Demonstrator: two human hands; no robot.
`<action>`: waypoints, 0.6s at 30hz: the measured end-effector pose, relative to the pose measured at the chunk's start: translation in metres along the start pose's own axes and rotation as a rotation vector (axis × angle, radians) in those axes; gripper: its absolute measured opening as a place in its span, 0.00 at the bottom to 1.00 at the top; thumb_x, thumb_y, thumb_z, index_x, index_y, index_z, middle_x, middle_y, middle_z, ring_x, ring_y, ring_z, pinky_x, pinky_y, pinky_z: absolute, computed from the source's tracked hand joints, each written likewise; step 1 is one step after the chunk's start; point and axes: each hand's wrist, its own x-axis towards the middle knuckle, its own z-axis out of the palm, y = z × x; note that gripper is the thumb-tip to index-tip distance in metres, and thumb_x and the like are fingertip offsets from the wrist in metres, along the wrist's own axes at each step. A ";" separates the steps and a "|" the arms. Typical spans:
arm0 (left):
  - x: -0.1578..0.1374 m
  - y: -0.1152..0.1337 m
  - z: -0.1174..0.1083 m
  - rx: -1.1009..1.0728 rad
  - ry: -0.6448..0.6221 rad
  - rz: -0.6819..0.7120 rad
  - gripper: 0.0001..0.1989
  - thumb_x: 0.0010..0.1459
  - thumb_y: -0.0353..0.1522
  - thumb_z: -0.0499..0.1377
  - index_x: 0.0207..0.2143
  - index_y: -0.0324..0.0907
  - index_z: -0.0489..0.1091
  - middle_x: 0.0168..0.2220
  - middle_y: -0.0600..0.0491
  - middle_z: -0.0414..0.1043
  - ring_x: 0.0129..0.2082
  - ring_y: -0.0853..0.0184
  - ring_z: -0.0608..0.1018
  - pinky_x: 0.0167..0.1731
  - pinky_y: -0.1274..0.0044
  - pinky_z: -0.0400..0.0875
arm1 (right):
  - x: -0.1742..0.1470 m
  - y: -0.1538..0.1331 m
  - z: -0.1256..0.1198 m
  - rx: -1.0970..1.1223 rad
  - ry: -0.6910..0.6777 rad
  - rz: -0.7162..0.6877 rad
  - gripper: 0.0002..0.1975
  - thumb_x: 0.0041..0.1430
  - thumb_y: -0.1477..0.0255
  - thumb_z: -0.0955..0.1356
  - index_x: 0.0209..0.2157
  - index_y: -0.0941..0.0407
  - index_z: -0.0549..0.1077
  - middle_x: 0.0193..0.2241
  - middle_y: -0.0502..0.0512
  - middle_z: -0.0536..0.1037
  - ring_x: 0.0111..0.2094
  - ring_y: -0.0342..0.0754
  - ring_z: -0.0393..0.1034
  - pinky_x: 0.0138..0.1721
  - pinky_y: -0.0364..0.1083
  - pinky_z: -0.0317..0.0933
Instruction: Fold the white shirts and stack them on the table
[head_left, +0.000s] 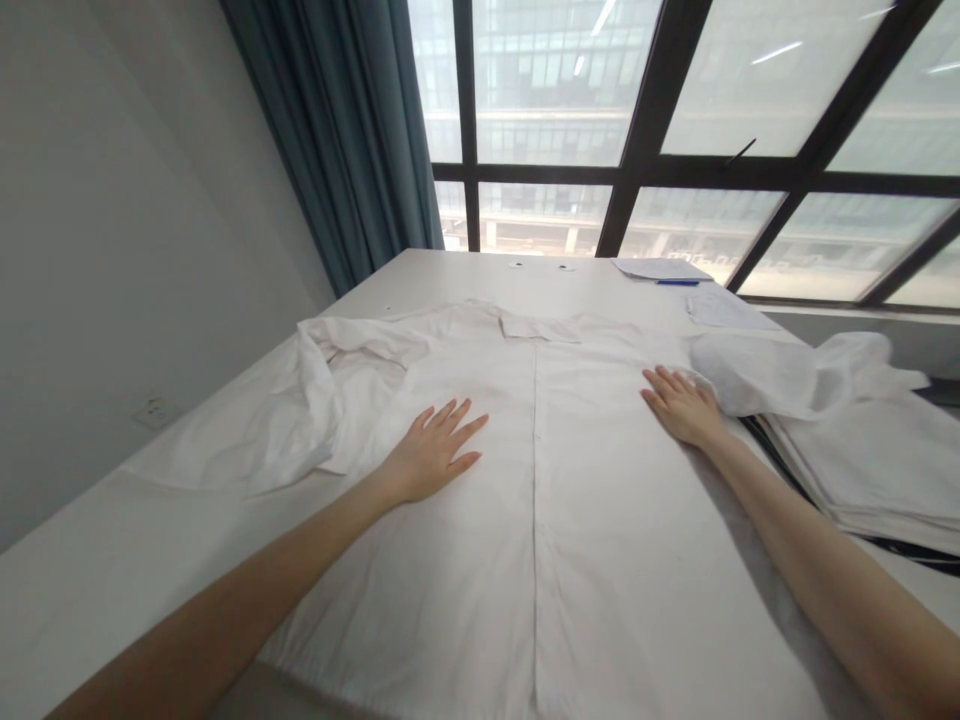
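A white shirt (585, 520) lies spread out on the white table, front side up, with its collar (541, 329) toward the window and its button line running down the middle. My left hand (433, 452) rests flat on the shirt's left half, fingers spread. On the right side of the chest, near the shoulder, my right hand (684, 406) presses flat with its fingers stretched out. The left sleeve (277, 440) lies crumpled out to the side. At the right, the other sleeve (780, 372) is bunched and reaches over a stack of folded cloth.
Folded white garments (885, 470) are stacked at the right on the table (67, 560). Papers (660, 269) and a blue pen (677, 283) lie at the far right. A blue curtain (360, 130) hangs beside a dark-framed window (637, 100). A wall socket (154, 412) is at left.
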 end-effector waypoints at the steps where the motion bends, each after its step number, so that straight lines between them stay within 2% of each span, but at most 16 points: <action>1: -0.003 -0.001 0.000 -0.003 0.010 0.003 0.27 0.69 0.45 0.45 0.67 0.50 0.52 0.70 0.44 0.47 0.69 0.54 0.53 0.63 0.58 0.48 | -0.002 0.004 0.000 0.002 0.020 0.014 0.29 0.67 0.57 0.53 0.64 0.54 0.60 0.66 0.61 0.58 0.66 0.60 0.51 0.60 0.68 0.49; 6: -0.010 -0.001 -0.004 -0.030 0.028 -0.012 0.26 0.69 0.43 0.47 0.66 0.49 0.56 0.68 0.45 0.52 0.68 0.55 0.56 0.63 0.59 0.50 | -0.009 0.006 -0.007 0.026 0.147 0.017 0.26 0.66 0.62 0.55 0.60 0.57 0.65 0.60 0.66 0.68 0.59 0.58 0.62 0.56 0.60 0.58; 8: -0.009 -0.001 -0.005 -0.046 0.038 -0.021 0.24 0.69 0.41 0.47 0.65 0.49 0.58 0.68 0.46 0.54 0.67 0.56 0.57 0.63 0.59 0.51 | -0.010 0.008 -0.022 0.032 0.240 0.056 0.24 0.66 0.63 0.57 0.57 0.58 0.68 0.55 0.66 0.73 0.54 0.59 0.66 0.54 0.58 0.60; 10: -0.008 -0.001 -0.005 -0.065 0.053 -0.026 0.23 0.68 0.40 0.47 0.64 0.49 0.60 0.67 0.46 0.55 0.67 0.56 0.58 0.62 0.59 0.52 | -0.011 0.018 -0.041 0.030 0.379 0.158 0.23 0.65 0.64 0.58 0.54 0.59 0.71 0.51 0.68 0.74 0.53 0.62 0.66 0.53 0.62 0.59; 13: -0.008 -0.002 -0.003 -0.083 0.068 -0.021 0.23 0.68 0.40 0.47 0.63 0.49 0.61 0.67 0.47 0.56 0.66 0.55 0.59 0.62 0.58 0.53 | -0.016 0.055 -0.065 0.029 0.563 0.367 0.24 0.63 0.64 0.58 0.52 0.62 0.71 0.52 0.76 0.69 0.56 0.73 0.61 0.50 0.73 0.53; 14: -0.008 -0.003 -0.003 -0.085 0.071 -0.017 0.23 0.69 0.40 0.47 0.63 0.49 0.61 0.67 0.47 0.56 0.66 0.56 0.59 0.62 0.58 0.53 | -0.018 0.074 -0.069 0.043 0.595 0.424 0.23 0.62 0.62 0.59 0.52 0.60 0.72 0.52 0.76 0.68 0.56 0.74 0.60 0.48 0.75 0.53; 15: -0.008 -0.003 -0.003 -0.085 0.072 -0.014 0.23 0.69 0.40 0.47 0.63 0.49 0.61 0.66 0.47 0.56 0.66 0.56 0.59 0.62 0.58 0.53 | -0.020 0.093 -0.071 0.099 0.683 0.520 0.21 0.60 0.60 0.61 0.50 0.55 0.73 0.52 0.72 0.69 0.56 0.75 0.60 0.49 0.77 0.51; 17: -0.008 -0.003 -0.003 -0.085 0.073 -0.011 0.22 0.69 0.39 0.47 0.63 0.49 0.61 0.66 0.47 0.57 0.66 0.56 0.59 0.62 0.58 0.54 | -0.024 0.133 -0.069 0.178 0.749 0.573 0.19 0.57 0.57 0.64 0.49 0.45 0.73 0.51 0.68 0.69 0.56 0.75 0.59 0.50 0.78 0.46; 18: -0.008 -0.003 -0.003 -0.085 0.073 -0.011 0.22 0.69 0.39 0.47 0.63 0.48 0.61 0.66 0.46 0.57 0.66 0.56 0.59 0.62 0.58 0.54 | -0.025 0.151 -0.065 0.195 0.740 0.579 0.21 0.53 0.56 0.66 0.49 0.44 0.72 0.50 0.69 0.70 0.55 0.76 0.60 0.49 0.80 0.44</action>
